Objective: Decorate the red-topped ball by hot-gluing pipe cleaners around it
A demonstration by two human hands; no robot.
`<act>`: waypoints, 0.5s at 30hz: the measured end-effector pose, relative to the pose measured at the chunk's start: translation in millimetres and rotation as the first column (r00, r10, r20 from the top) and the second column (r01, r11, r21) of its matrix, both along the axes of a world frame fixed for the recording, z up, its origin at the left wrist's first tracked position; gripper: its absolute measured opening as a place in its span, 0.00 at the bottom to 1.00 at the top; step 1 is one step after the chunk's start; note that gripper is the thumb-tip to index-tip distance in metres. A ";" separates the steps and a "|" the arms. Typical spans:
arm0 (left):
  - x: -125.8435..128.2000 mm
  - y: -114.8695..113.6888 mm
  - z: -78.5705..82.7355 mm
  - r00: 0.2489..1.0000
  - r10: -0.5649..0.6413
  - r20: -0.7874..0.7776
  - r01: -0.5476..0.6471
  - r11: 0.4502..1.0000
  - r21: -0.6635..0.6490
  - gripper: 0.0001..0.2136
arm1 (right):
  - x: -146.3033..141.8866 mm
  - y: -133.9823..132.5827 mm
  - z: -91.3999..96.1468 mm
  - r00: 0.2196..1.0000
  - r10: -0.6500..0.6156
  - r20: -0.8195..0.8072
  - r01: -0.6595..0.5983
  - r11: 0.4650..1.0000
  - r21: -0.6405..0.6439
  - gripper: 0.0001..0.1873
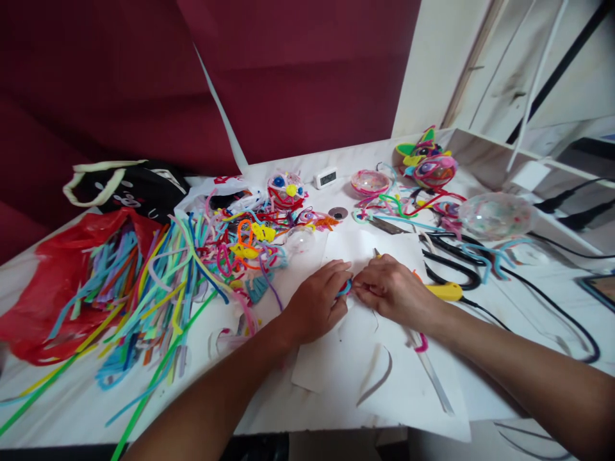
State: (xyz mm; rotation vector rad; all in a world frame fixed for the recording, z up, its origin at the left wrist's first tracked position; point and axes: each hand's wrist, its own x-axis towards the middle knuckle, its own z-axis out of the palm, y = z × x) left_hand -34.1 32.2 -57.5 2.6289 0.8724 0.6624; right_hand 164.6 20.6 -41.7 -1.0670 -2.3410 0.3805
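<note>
A small curl of blue pipe cleaner sits between my two hands, above the white paper. My left hand is closed around it, fingers bent over the top. From the other side, my right hand pinches at its end, fingertips pressed together; what lies inside that pinch is mostly hidden. Behind my right wrist shows a yellow-handled tool with a black cord, partly covered by the hand. Black-handled scissors lie just beyond it. Under my hands is the white paper, with a thin grey strip on it.
Many loose pipe cleaners and a red plastic bag fill the left side. At the back stand a decorated ball, a small digital display, a pink-rimmed bowl and a colourful figure. A clear dome is at right.
</note>
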 end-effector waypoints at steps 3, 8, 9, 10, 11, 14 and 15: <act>-3.0 2.8 -1.0 0.999 -0.033 0.005 0.033 0.999 0.006 0.21 | 6.9 1.0 9.7 0.999 0.036 -0.002 -0.036 0.999 -0.027 0.09; -5.6 4.3 0.2 0.999 -0.053 0.002 0.053 0.999 -0.006 0.21 | 42.3 3.4 26.8 0.990 0.036 0.135 -0.033 0.999 -0.027 0.13; -5.7 4.1 0.5 0.999 -0.054 0.005 0.054 0.999 -0.010 0.21 | 50.5 1.9 26.9 0.973 0.033 0.226 -0.029 0.999 -0.022 0.15; -5.6 3.9 0.7 0.999 -0.052 0.011 0.053 0.999 -0.013 0.20 | 58.0 -0.5 25.5 0.948 0.026 0.318 -0.019 1.000 -0.024 0.18; -5.5 3.7 0.8 0.999 -0.049 0.020 0.050 0.999 -0.013 0.20 | 64.2 -3.9 22.5 0.918 0.013 0.396 -0.004 1.000 -0.022 0.21; -5.3 3.4 0.5 0.998 -0.045 0.039 0.046 0.999 -0.021 0.20 | 74.0 -15.7 8.5 0.848 -0.052 0.527 0.051 0.999 0.018 0.31; -5.3 3.4 0.2 0.998 -0.047 0.045 0.048 0.999 -0.022 0.20 | 74.6 -18.8 3.6 0.836 -0.084 0.542 0.071 0.996 0.046 0.33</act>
